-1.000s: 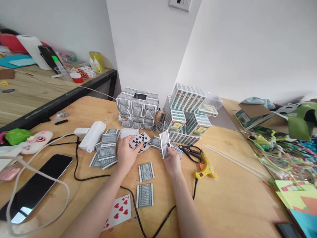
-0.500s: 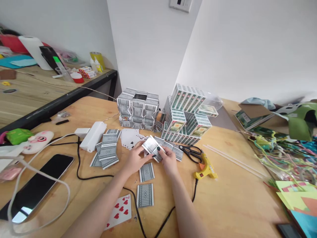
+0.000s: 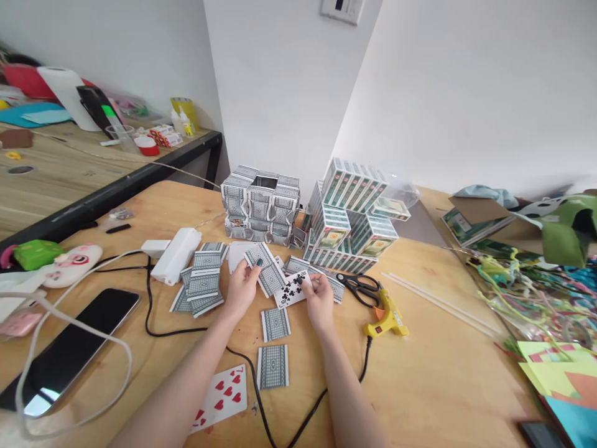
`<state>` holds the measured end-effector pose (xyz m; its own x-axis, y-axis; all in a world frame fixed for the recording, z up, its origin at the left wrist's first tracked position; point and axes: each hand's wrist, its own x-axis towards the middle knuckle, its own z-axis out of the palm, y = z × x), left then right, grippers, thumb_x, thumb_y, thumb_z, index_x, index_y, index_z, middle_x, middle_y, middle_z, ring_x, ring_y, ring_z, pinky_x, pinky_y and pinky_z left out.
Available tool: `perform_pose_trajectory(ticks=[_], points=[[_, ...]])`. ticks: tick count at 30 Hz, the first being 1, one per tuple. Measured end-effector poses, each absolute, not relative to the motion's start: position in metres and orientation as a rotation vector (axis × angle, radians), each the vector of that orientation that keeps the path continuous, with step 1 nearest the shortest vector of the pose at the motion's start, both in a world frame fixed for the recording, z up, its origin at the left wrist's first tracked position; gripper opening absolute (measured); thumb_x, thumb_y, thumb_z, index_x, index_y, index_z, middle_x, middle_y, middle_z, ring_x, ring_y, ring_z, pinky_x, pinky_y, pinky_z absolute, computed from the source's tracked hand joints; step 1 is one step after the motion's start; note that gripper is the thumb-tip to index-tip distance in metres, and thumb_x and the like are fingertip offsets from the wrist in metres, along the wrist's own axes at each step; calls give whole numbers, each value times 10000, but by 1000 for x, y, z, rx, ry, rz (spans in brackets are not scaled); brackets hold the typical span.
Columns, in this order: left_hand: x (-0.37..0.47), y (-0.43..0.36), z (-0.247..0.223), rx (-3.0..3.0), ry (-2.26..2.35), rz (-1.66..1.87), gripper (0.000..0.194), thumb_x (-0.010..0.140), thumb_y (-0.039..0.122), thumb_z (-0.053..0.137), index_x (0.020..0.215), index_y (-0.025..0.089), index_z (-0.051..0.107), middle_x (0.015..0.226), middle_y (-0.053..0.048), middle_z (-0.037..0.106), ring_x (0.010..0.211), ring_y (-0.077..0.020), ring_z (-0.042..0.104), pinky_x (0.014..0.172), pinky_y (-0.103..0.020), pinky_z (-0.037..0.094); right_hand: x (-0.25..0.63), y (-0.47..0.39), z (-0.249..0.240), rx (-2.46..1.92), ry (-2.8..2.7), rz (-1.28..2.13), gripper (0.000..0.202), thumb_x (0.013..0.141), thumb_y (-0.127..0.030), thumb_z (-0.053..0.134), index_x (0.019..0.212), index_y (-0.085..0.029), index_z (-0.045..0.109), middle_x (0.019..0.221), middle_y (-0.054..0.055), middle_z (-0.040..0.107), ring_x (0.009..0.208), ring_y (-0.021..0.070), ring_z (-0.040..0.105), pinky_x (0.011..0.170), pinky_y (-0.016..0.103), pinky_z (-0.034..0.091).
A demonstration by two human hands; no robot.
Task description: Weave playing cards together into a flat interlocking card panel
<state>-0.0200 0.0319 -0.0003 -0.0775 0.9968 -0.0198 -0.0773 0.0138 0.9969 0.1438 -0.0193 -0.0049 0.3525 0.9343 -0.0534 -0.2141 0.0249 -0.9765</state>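
Observation:
My left hand (image 3: pixel 242 287) pinches a playing card (image 3: pixel 265 269) that shows its grey patterned back. In my right hand (image 3: pixel 319 302) is a ten of clubs (image 3: pixel 291 289), face up and tilted, its left end close beside or under the other card. Below them lie two folded cards (image 3: pixel 273 367) with backs up, and a seven of hearts (image 3: pixel 228 393) is partly under my left forearm. A pile of folded cards (image 3: pixel 204 283) sits left of my left hand. Behind the hands stands a box-like structure made of folded cards (image 3: pixel 260 208).
Stacked card boxes (image 3: pixel 342 218) stand at the back right. Black scissors (image 3: pixel 361 287) and a yellow glue gun (image 3: pixel 388 317) lie right of my right hand, the black cord running under my arms. A phone (image 3: pixel 69 348) and white cable are at left, coloured strings (image 3: pixel 532 292) at right.
The cards held together between both hands have come apart. My left hand has moved left with the back-up card, and the ten of clubs now shows in my right hand.

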Motion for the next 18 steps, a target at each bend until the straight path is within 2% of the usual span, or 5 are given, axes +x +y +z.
perform_pose_trajectory(ticks=[2,6,9,12,18], points=[[-21,32,1,1164,1290,1287,384,723,487,571,933,166,579,831,-47,662,773,-215,611,694,-315,473,143,-22,-2,-1262,-866,935,228,704,-396,659,722,-209,528,583,-31,567,541,127,503,540,245,392],[-23,32,2,1244,1391,1253,333,764,482,515,873,175,583,780,-32,652,746,-212,594,663,-290,442,141,-27,8,-1311,-1075,623,190,730,-377,637,641,-212,608,713,12,553,672,151,497,610,270,401],[-24,33,1,1269,1426,1224,341,761,502,514,833,177,588,725,-21,640,696,-203,584,622,-274,425,141,-28,12,-1363,-1088,485,176,717,-363,652,617,-218,649,620,-15,452,600,135,421,576,270,358],[-24,34,1,1255,1438,1222,363,744,510,534,858,171,594,723,-30,646,701,-214,595,615,-279,432,144,-27,10,-1383,-943,596,212,715,-401,643,644,-201,648,510,-48,387,500,112,347,501,258,302],[-22,35,-3,1167,1290,1317,344,758,377,533,1045,186,520,866,-59,666,769,-214,633,675,-329,500,147,-25,6,-1303,-742,704,238,710,-427,638,712,-192,598,514,-55,465,447,90,361,434,228,300]])
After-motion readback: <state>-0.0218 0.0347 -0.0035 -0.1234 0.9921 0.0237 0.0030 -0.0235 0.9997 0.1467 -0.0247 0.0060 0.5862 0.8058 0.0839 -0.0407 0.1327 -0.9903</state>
